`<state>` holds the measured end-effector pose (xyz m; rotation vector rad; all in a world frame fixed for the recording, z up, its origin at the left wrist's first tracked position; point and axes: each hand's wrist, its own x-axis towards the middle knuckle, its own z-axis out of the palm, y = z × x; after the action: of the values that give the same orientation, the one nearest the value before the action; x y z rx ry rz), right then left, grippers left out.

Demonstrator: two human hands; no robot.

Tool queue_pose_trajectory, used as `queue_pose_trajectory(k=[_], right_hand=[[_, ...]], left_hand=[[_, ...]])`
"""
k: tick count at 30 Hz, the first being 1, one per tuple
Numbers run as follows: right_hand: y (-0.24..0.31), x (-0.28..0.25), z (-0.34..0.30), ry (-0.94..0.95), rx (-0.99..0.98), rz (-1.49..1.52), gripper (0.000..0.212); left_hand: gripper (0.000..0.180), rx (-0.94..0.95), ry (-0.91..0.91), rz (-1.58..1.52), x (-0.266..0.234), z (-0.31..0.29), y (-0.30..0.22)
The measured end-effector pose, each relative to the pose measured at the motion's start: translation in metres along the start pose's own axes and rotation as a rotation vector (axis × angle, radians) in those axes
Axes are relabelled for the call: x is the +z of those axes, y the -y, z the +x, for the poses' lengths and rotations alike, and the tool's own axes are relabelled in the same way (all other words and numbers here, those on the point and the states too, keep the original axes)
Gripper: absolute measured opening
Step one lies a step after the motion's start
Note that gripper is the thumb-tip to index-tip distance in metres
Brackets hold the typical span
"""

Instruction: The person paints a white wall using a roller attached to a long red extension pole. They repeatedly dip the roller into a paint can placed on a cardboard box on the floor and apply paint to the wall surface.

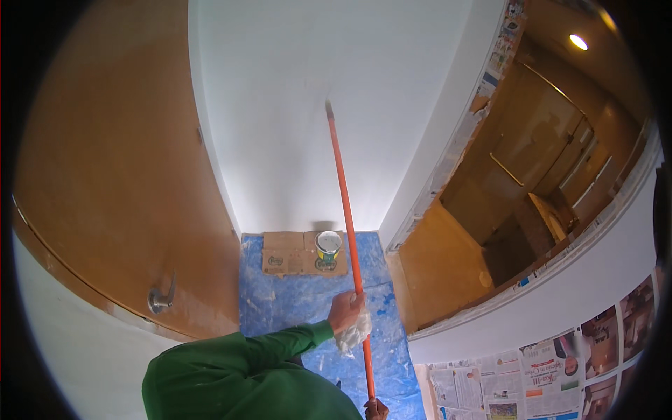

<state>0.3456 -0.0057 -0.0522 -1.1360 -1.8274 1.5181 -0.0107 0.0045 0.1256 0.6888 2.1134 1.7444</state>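
A long orange pole slants up and away from me in front of the white wall. Its far end has a greyish tip; I cannot tell whether it touches the wall. My left hand, in a green sleeve, is wrapped round the pole at mid-length. A crumpled whitish wad, cloth or thin plastic, bunches against the pole beside that hand. Lower down, at the bottom edge, my right hand is closed round the pole, partly cut off by the frame.
A paint bucket stands on flattened cardboard by the wall. Paint-spotted blue sheeting covers the floor. A brown door with a lever handle is left; right, a newspaper-edged opening shows a wood-panelled room. Newspapers lie lower right.
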Motion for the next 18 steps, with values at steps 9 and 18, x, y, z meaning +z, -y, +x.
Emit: queue_pose_trajectory(k=[9, 18], right_hand=[[0.089, 0.043, 0.046, 0.1, 0.122, 0.009, 0.049], [0.092, 0.055, 0.008, 0.084, 0.156, -0.068, 0.051]], left_hand=[[0.033, 0.241, -0.11, -0.043, -0.026, 0.059, -0.053], [0.033, 0.132, -0.016, -0.01, -0.041, 0.05, -0.011]])
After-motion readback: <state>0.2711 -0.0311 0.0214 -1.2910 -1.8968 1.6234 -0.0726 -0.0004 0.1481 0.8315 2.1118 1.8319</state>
